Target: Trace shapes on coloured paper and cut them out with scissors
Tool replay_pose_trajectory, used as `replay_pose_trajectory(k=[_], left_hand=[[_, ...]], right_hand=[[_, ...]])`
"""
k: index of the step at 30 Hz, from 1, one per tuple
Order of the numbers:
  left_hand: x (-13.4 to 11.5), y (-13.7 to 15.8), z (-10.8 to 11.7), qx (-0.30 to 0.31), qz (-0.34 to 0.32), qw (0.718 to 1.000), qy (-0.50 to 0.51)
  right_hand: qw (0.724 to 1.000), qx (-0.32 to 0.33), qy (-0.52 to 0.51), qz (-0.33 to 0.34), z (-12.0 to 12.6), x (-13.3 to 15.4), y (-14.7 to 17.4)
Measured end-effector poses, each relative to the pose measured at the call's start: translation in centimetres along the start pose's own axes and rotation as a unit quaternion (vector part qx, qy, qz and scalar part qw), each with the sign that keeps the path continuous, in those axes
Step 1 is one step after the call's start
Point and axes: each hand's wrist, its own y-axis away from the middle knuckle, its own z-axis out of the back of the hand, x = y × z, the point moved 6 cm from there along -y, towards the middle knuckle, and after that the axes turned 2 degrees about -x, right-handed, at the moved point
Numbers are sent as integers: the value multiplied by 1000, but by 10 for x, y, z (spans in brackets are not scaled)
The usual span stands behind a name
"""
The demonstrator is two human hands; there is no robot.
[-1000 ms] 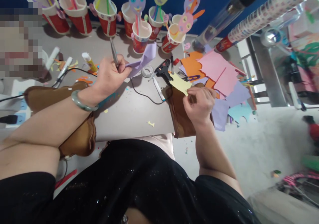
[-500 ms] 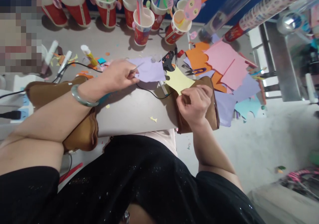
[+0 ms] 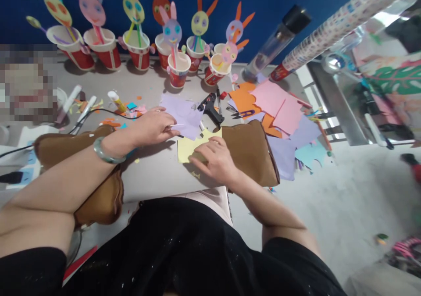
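Observation:
My left hand [image 3: 156,127] is closed around a thin, pale, pointed tool [image 3: 178,125] whose kind I cannot make out. Its tip lies over a sheet of purple paper [image 3: 187,112] with a cut edge. Stretched over a piece of yellow paper [image 3: 184,150], my right hand [image 3: 217,156] rests with its fingers apart. Notches show along the top edge of the yellow piece, which lies on the table by the purple sheet. Small yellow scraps [image 3: 196,174] sit just below it.
Behind the hands lie a black glue gun [image 3: 213,111] and purple-handled snips [image 3: 243,113]. Red paper cups [image 3: 179,77] with paper rabbit faces line the back. Coloured paper [image 3: 269,105] is piled at right. Brown cushions [image 3: 253,153] flank the table's front; a cable [image 3: 98,110] runs at left.
My right hand has moved left with the yellow paper, laid it on the table and loosened its pinch. My left hand has moved slightly lower. The view has tilted up, showing the rabbit faces.

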Motion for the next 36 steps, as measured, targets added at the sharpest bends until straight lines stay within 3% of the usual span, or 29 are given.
replay_pose_trajectory(k=[5, 9, 15, 20, 27, 31, 36], left_hand=[[-3, 0, -3, 36, 9, 997, -62], [-4, 1, -7, 49, 10, 997, -63], [-10, -1, -8, 41, -6, 997, -62], [-16, -3, -7, 80, -1, 994, -72], [-20, -5, -5, 81, -23, 993, -80], [-20, -5, -6, 73, -28, 994, -70], [-18, -3, -6, 64, -24, 997, -43]], right_hand=[[993, -6, 69, -96, 38, -79, -41], [983, 21, 84, -163, 37, -115, -80], [985, 64, 96, -132, 7, -103, -133], [985, 56, 105, -127, -11, -107, -172], [984, 83, 112, -113, -36, -108, -198], [977, 96, 142, -129, -34, -83, -198], [979, 131, 128, -90, -42, -35, -206]])
